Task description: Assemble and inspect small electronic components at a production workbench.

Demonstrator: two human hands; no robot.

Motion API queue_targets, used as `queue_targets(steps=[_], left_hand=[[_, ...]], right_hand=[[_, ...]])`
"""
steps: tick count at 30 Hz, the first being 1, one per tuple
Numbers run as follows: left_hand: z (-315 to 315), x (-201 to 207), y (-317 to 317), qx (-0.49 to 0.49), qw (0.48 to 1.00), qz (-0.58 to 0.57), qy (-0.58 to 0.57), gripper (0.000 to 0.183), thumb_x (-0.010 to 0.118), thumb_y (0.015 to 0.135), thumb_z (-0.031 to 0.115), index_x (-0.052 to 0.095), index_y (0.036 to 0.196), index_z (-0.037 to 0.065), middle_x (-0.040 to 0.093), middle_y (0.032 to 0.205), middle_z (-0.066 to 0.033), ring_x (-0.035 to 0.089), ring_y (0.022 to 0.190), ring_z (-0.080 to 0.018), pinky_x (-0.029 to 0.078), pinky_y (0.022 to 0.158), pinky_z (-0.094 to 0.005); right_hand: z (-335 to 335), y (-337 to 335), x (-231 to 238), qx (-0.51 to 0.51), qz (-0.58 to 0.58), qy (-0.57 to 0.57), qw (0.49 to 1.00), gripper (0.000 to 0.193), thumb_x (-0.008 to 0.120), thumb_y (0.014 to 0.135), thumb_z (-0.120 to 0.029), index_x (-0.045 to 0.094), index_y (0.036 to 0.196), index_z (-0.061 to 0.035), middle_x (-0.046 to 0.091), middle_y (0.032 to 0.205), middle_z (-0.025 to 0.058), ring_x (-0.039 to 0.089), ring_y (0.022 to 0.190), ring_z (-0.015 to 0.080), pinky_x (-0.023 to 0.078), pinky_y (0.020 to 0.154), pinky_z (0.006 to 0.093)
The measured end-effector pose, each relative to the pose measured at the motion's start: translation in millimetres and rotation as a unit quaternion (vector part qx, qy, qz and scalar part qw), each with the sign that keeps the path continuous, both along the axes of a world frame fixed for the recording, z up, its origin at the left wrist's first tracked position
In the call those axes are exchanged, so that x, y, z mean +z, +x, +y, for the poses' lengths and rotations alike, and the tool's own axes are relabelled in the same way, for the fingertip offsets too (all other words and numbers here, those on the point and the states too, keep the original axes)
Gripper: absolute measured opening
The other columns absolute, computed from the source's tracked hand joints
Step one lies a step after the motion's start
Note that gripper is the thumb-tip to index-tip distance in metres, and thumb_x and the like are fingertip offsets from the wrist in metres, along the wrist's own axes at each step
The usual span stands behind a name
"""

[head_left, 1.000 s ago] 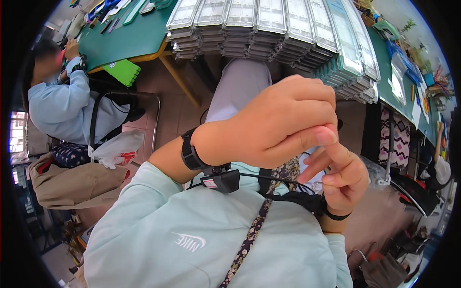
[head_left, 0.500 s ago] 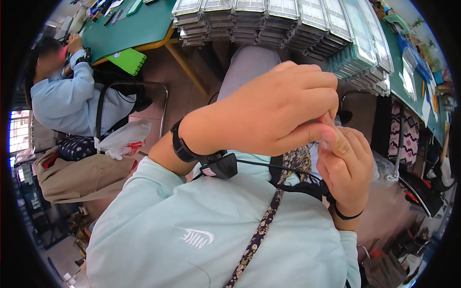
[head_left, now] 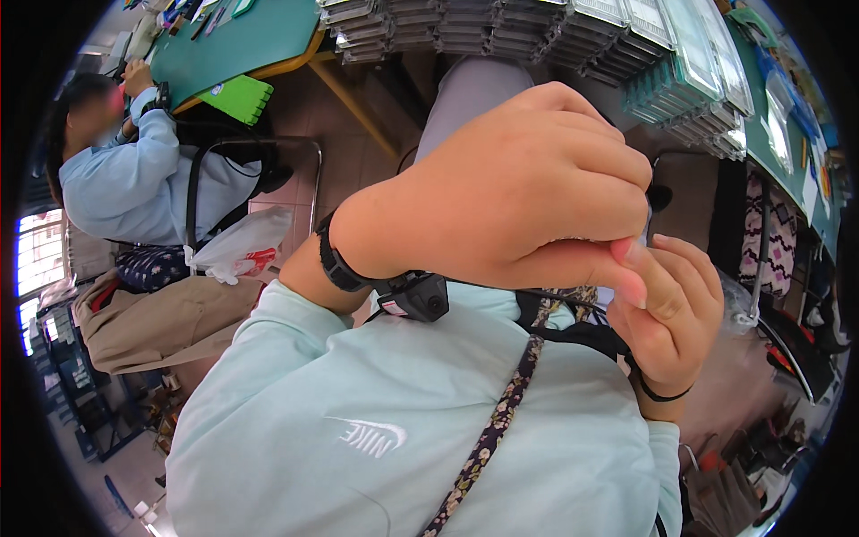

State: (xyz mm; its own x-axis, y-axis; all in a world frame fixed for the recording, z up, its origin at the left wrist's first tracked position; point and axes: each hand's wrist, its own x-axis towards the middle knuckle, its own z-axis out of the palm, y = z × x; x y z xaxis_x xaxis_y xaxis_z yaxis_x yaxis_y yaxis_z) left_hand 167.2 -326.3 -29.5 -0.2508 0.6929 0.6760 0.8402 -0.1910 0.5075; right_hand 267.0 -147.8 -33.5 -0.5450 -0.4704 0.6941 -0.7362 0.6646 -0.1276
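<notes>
In front of my chest, my left hand [head_left: 510,192] is bent with its back up and its fingers curled closed. Its thumb presses against the fingertips of my right hand [head_left: 673,313], which is also closed, index finger and thumb drawn together. Whatever may be pinched between the two hands is hidden or too small to make out. A black wrist strap [head_left: 338,259] with a small black camera [head_left: 424,298] circles my left wrist. My right wrist wears a thin black band [head_left: 664,396]. A flowered strap [head_left: 490,425] runs down over my light green sweatshirt [head_left: 295,430].
Stacks of clear plastic cases [head_left: 523,31] stand just beyond my hands. At the left, a person [head_left: 134,170] in light blue sits by a green table [head_left: 237,49]. A white plastic bag [head_left: 242,251] and a brown jacket [head_left: 165,322] are nearby. Another green table [head_left: 769,166] stands right.
Both hands have shifted slightly to the right, still touching. My left thumb now points more downward across my right fingers. The stacked cases appear a little higher in view.
</notes>
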Motion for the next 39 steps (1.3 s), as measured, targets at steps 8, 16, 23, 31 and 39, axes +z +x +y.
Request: queue_targets(steps=[8,16,23,31,39], left_hand=[[-1.8,-3.5,-0.4,-0.042,0.999,-0.020,0.004,0.032,0.073,0.071,0.033,0.056,0.075,0.006,0.050,0.071,-0.0050,0.046,0.060,-0.0219,0.032,0.055,-0.0323],[-4.8,1.1,-1.7,-0.081,0.994,-0.063,0.040,0.035,0.067,0.074,0.035,0.058,0.074,0.002,0.052,0.072,-0.0093,0.044,0.058,-0.0228,0.033,0.053,-0.0320],[-1.8,0.1,-1.3,-0.061,0.995,-0.069,0.028,0.019,0.066,0.068,0.019,0.058,0.072,0.002,0.052,0.071,-0.0096,0.045,0.059,-0.0230,0.034,0.052,-0.0313],[-1.1,4.0,-2.7,-0.073,0.995,-0.070,0.015,0.014,0.054,0.059,0.011,0.057,0.068,0.001,0.051,0.068,-0.0099,0.044,0.058,-0.0232,0.034,0.050,-0.0321],[2.6,4.8,-1.0,-0.069,0.995,-0.072,0.020,0.014,0.054,0.061,0.014,0.056,0.066,0.001,0.052,0.066,-0.0098,0.044,0.056,-0.0232,0.035,0.050,-0.0321]], right_hand=[[3.0,9.8,1.2,-0.011,-0.013,0.018,1.000,0.027,0.059,0.060,0.003,0.034,0.060,-0.0073,0.067,0.098,0.0092,0.059,0.064,0.0180,0.050,0.063,0.0332],[0.6,14.9,2.2,-0.054,-0.007,0.013,0.998,0.023,0.060,0.061,0.002,0.040,0.066,-0.0070,0.067,0.099,0.0091,0.060,0.067,0.0181,0.050,0.063,0.0338],[0.8,14.6,0.3,-0.037,0.020,0.022,0.999,0.022,0.060,0.067,-0.003,0.038,0.067,-0.0067,0.067,0.099,0.0089,0.058,0.065,0.0182,0.049,0.059,0.0325],[1.4,11.9,-1.7,-0.023,0.042,0.014,0.999,0.025,0.058,0.067,-0.004,0.034,0.065,-0.0076,0.068,0.098,0.0085,0.057,0.062,0.0179,0.048,0.055,0.0315],[6.1,19.5,5.1,0.001,-0.043,0.014,0.999,0.018,0.058,0.078,0.004,0.047,0.089,-0.0032,0.065,0.096,0.0149,0.062,0.066,0.0240,0.053,0.062,0.0384]])
